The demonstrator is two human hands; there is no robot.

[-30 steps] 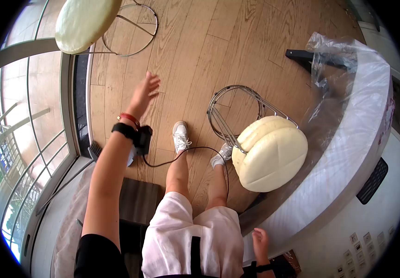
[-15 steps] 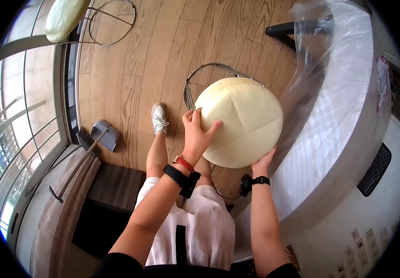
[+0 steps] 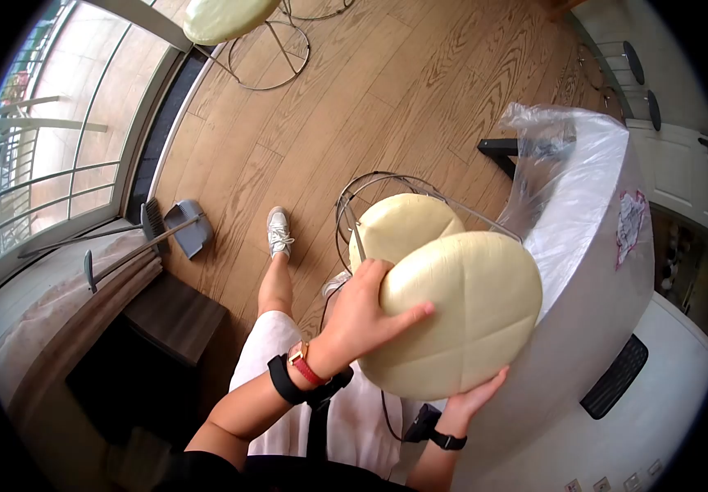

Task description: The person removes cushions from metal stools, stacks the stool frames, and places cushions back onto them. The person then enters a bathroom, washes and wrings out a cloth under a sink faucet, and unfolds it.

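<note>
Everything is carried by a wood-plank floor (image 3: 354,107). Just beyond the left hand (image 3: 370,316), a cream-seated stool (image 3: 407,225) is stood on it; farther off, ahead and to that hand's left, another stool (image 3: 231,16) is set down. To the hand's left are placed a white shoe (image 3: 279,234), a grey dustpan (image 3: 194,238) and a brown-topped box (image 3: 170,307). To the right hand's (image 3: 475,398) right — clear plastic sheeting (image 3: 542,180) is draped over a long white piece (image 3: 587,246).
</note>
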